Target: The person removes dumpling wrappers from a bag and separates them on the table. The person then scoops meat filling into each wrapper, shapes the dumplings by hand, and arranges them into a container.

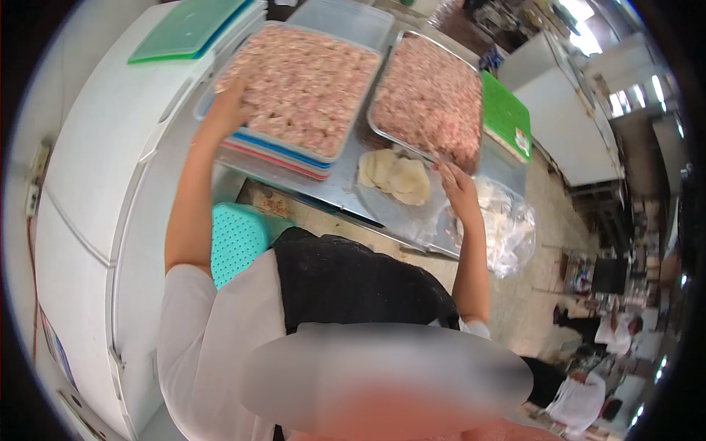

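A shallow plastic tray (309, 88) packed with lumpy, pale pink minced-meat pieces sits on a stack of coloured lids or trays. My left hand (232, 110) is bent over its left edge, fingers curled close to the meat; what they hold, if anything, is hidden. To the right, a metal tray (430, 88) is filled with pink minced meat. Near its front edge my right hand (459, 189) grips a thin stick-like tool (434, 152) that points into the meat. Between my hands, round pale dough wrappers (396, 176) lie on clear plastic.
A clear plastic bag (500, 228) with pale contents lies right of the wrappers. A green-lidded container (506, 117) stands beyond it. A white chest freezer (95, 132) is at left, a turquoise stool (239, 242) below the table. Other people (577, 400) are at far right.
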Demonstrator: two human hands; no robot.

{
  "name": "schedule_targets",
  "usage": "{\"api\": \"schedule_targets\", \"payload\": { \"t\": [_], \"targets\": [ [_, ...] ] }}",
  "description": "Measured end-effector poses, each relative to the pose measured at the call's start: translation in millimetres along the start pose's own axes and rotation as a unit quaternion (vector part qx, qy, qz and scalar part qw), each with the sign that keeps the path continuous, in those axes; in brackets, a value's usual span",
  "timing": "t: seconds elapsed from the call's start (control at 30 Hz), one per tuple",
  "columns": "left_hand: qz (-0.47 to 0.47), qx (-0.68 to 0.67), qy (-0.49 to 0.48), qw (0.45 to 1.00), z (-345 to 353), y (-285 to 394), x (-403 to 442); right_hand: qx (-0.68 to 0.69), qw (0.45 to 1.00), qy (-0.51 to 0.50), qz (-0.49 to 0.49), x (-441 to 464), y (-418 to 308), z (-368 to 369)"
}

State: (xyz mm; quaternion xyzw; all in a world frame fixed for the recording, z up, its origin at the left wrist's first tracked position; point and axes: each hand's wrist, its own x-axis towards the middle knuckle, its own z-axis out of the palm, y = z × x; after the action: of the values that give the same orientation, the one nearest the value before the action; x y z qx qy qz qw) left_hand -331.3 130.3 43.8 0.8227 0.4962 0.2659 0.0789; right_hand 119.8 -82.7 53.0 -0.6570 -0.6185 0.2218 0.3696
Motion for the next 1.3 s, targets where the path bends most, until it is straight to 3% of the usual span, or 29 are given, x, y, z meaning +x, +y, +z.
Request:
{"api": "schedule_targets", "payload": {
  "t": [0.03,0.07,0.13,0.2,0.23,0.3,0.33,0.37,0.43,0.47,0.57,0.7,0.77,0.9,0.97,1.1,1.2,1.27,1.3],
  "targets": [
    [0.003,-0.022,-0.008,1.000,3,-19,-1,-0.064,0.995,0.002,-0.080,7,7,-6],
    [0.005,-0.045,-0.016,0.999,10,-29,1,-0.132,0.989,-0.014,-0.065,16,18,-19],
    [-0.018,-0.008,-0.078,0.997,-25,17,0,-0.316,0.947,-0.050,-0.017,35,30,-54],
    [-0.227,0.123,-0.145,0.955,-45,63,7,-0.469,0.881,-0.070,-0.011,56,35,-97],
    [-0.223,0.125,-0.145,0.956,-47,82,4,-0.508,0.858,-0.069,-0.038,65,42,-117],
    [-0.119,0.111,0.056,0.985,-46,120,-7,-0.531,0.845,-0.061,-0.021,78,24,-150],
    [-0.118,0.112,0.054,0.985,-38,146,-8,-0.556,0.829,-0.055,-0.009,85,23,-161],
    [-0.086,0.000,0.063,0.994,-28,176,-8,-0.555,0.830,-0.057,-0.009,97,37,-165],
    [0.013,-0.182,0.035,0.983,3,219,-4,-0.601,0.792,-0.032,-0.101,118,74,-162],
    [0.078,-0.251,-0.002,0.965,32,232,-6,-0.596,0.790,-0.028,-0.141,117,87,-153],
    [0.036,-0.279,-0.191,0.940,103,276,-12,-0.588,0.782,-0.040,-0.204,99,114,-117],
    [0.130,-0.196,-0.142,0.961,197,287,-31,-0.521,0.826,-0.066,-0.204,68,112,-121],
    [0.098,-0.167,-0.059,0.979,216,283,-41,-0.495,0.843,-0.104,-0.185,55,114,-122],
    [-0.007,-0.227,-0.058,0.972,220,262,-53,-0.437,0.858,-0.127,-0.237,29,113,-113],
    [-0.082,-0.314,-0.080,0.942,213,258,-55,-0.452,0.844,-0.163,-0.240,28,104,-116],
    [-0.081,-0.317,-0.055,0.943,200,254,-51,-0.471,0.821,-0.182,-0.269,70,99,-158],
    [-0.154,-0.403,-0.005,0.902,201,250,-41,-0.547,0.791,-0.174,-0.210,79,94,-159],
    [-0.337,-0.617,0.048,0.709,197,252,-32,-0.484,0.829,-0.183,-0.212,68,110,-133],
    [-0.337,-0.618,0.046,0.709,191,256,-28,-0.485,0.829,-0.183,-0.209,60,110,-128]
  ]
}}
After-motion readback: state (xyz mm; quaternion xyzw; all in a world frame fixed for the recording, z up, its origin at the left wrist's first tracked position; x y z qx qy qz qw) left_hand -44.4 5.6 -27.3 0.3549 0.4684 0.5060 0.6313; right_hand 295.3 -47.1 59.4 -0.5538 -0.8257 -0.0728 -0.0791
